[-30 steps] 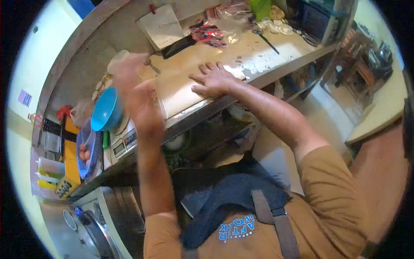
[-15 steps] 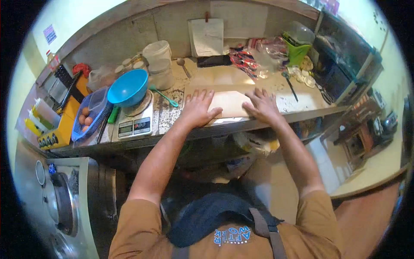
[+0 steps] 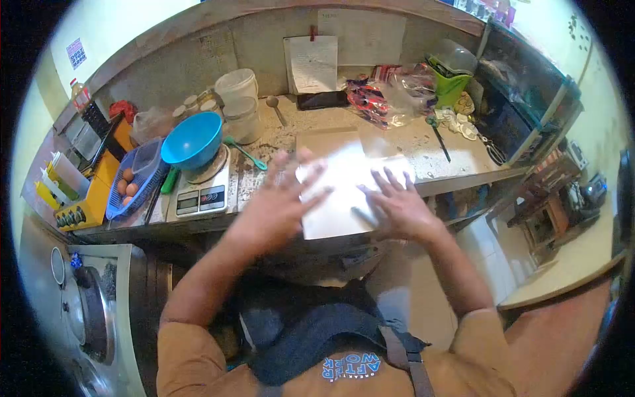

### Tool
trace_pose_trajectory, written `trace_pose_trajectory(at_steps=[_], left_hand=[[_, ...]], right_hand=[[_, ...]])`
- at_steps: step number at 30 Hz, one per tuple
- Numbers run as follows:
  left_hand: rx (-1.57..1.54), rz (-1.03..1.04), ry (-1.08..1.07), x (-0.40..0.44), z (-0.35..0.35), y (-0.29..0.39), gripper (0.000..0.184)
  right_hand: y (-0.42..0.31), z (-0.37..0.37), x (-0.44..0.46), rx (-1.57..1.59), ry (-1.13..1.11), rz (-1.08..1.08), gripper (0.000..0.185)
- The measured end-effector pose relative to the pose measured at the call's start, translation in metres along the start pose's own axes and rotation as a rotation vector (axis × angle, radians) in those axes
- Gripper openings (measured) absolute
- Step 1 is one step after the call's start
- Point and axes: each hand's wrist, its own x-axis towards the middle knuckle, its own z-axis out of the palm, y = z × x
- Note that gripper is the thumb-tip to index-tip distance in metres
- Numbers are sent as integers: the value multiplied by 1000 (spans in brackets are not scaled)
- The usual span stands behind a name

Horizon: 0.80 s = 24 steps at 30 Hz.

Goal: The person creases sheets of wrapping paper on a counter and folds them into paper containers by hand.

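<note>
A pale sheet (image 3: 337, 192), brightly lit, lies across the front of the worktop, its near edge reaching past the counter's edge. At its left side is my left hand (image 3: 281, 202), blurred, fingers spread. My right hand (image 3: 403, 208) is over its right side with fingers apart, also somewhat blurred. Whether either palm presses on the sheet cannot be made out. A tan piece (image 3: 327, 137) shows behind the sheet.
Left on the counter (image 3: 423, 149) are a blue bowl (image 3: 192, 140) on a scale (image 3: 204, 200), a green spoon (image 3: 246, 153) and a basket of eggs (image 3: 135, 173). Behind stand tubs (image 3: 239, 106) and a phone (image 3: 322, 100). A black-handled tool (image 3: 441, 142) lies right.
The view has swung round from the first frame. Since the second, the pale sheet shows larger and extends nearer my body, and both hands have shifted with fingers spread.
</note>
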Motion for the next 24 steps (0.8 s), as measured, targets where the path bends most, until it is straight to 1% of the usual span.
trace_pose_trajectory(at_steps=[1,3,4,6,7,8,9,11,12,15,16,17,18,19,20,21,23,24], left_hand=[[-46,78,-154,-1,-12,16,63],[54,89,-182,-6,6,36,57],[93,28,-178,-5,17,38,58],[176,-93,-164,1,30,40,60],[140,-121,-276,6,32,40,58],[102,-147,-387,13,31,40,56],[62,-170,-498,19,31,38,54],[-29,-176,-497,33,24,28,51],[-72,-180,-496,40,21,20,49],[-496,-322,-586,51,21,-18,43],[-606,-313,-533,54,31,-34,45],[-716,-306,-477,56,54,-55,46],[-840,-219,-413,60,92,-83,49],[-1025,-412,-492,65,91,-90,49],[-1170,-450,-399,62,90,-92,48],[-1311,-482,-299,60,88,-94,46],[-1237,-463,-379,62,79,-98,44],[-1201,-452,-424,65,73,-98,43]], right_hand=[[12,8,3,14,-8,-42,97],[30,27,8,37,-26,-128,80],[30,33,7,15,83,-133,67],[35,29,14,141,60,-145,76],[37,25,16,205,48,-149,80],[40,18,14,243,137,-192,61],[44,15,14,324,87,-158,58],[55,8,19,486,-15,-89,52],[64,5,24,531,-29,-96,50],[95,10,45,676,-79,-121,44],[99,13,49,845,-107,-15,30],[105,18,56,903,-103,53,33],[112,25,64,958,-98,119,37],[118,33,70,1014,-92,187,42],[119,45,73,1061,13,226,58],[120,53,75,1010,53,268,59],[124,60,77,902,145,352,61],[114,47,67,759,206,380,58]])
